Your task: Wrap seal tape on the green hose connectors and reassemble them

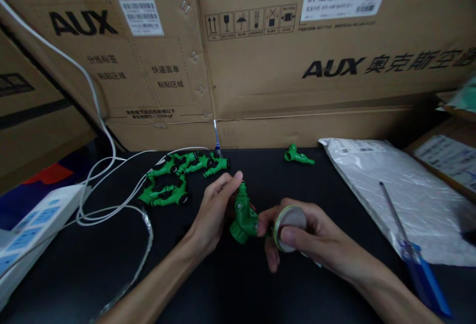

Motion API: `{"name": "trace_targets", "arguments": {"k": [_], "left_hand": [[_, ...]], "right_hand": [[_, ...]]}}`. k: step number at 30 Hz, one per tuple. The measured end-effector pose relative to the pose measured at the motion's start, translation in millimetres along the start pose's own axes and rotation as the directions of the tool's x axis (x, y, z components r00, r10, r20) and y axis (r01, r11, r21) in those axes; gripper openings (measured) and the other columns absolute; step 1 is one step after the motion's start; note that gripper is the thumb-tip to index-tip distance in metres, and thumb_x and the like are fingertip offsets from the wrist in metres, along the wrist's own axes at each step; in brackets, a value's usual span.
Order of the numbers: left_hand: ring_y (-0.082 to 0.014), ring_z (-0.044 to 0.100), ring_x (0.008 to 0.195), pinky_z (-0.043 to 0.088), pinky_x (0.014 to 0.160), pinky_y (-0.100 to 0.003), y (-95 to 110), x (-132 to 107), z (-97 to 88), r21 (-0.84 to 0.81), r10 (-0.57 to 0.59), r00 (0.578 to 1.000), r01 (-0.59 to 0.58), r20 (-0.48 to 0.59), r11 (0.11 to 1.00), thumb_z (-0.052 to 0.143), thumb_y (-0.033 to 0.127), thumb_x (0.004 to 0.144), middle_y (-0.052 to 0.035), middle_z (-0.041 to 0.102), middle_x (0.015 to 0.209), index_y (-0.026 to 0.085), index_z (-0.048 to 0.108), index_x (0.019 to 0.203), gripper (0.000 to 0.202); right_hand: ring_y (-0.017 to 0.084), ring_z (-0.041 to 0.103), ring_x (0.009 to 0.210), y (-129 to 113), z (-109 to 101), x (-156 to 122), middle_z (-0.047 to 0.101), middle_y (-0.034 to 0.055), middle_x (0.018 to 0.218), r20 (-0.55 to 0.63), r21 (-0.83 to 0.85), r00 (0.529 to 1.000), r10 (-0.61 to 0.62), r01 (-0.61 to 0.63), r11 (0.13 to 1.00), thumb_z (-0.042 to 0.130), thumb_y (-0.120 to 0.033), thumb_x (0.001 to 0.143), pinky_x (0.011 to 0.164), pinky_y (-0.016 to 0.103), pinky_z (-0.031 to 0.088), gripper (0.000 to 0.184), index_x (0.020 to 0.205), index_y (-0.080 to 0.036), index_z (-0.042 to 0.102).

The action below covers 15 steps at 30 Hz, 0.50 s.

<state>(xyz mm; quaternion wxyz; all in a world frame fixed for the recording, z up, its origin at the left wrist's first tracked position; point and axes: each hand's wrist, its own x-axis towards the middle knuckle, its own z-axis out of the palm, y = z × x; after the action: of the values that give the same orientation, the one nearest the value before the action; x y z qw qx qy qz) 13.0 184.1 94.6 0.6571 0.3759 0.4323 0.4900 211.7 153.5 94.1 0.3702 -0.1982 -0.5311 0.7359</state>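
A green Y-shaped hose fitting stands in front of me, its narrow ribbed end pointing up. My left hand is closed around its left side, with the thumb near the ribbed tip. In my right hand is a round flat tin with a pale face and a yellow-green rim, held between thumb and fingers. The right fingertips reach the fitting's side branch; whether they press on it is hard to tell. Several similar green fittings with black parts lie left of my left hand. Another green fitting lies alone at the back.
Cardboard boxes wall off the back of the black table. A white power strip and loose white cables are on the left. To the right, a blue-handled screwdriver lies against a white plastic mailing bag.
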Motion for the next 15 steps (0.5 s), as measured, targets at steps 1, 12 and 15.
{"name": "trace_targets", "arguments": {"k": [1, 12, 15], "left_hand": [[-0.0138, 0.063, 0.054, 0.051, 0.046, -0.020, 0, 1, -0.5, -0.019, -0.032, 0.999, 0.032, 0.022, 0.999, 0.081, 0.056, 0.083, 0.0060, 0.054, 0.062, 0.021, 0.053, 0.077, 0.045], [-0.0084, 0.058, 0.057, 0.050, 0.052, -0.017, -3, 6, -4.0, -0.173, -0.157, 0.973, 0.186, 0.172, 0.967, 0.090, 0.045, 0.077, 0.0040, 0.060, 0.070, 0.016, 0.065, 0.080, 0.038], [-0.0103, 0.063, 0.063, 0.054, 0.057, -0.020, -8, 6, -4.4, -0.025, -0.101, 0.977, 0.108, 0.186, 0.994, 0.086, 0.043, 0.080, 0.0018, 0.064, 0.075, 0.016, 0.068, 0.085, 0.033]], "right_hand": [[0.013, 0.076, 0.076, 0, -2, 0, 0.076, 0.0044, 0.097, 0.021, 0.079, 1.000, -0.012, 0.010, 0.997, 0.074, -0.034, 0.099, 0.071, 0.023, 0.057, 0.019, 0.107, -0.017, 0.075], [0.008, 0.066, 0.053, -10, -5, -2, 0.069, -0.0021, 0.095, -0.057, 0.356, 0.998, 0.019, 0.003, 0.934, 0.084, -0.038, 0.088, 0.048, 0.019, 0.052, 0.032, 0.082, -0.020, 0.058], [0.006, 0.053, 0.046, -16, -8, -6, 0.065, -0.0018, 0.090, -0.165, 0.272, 0.986, 0.006, 0.039, 0.962, 0.086, -0.044, 0.083, 0.044, 0.020, 0.046, 0.039, 0.078, -0.022, 0.055]]}}
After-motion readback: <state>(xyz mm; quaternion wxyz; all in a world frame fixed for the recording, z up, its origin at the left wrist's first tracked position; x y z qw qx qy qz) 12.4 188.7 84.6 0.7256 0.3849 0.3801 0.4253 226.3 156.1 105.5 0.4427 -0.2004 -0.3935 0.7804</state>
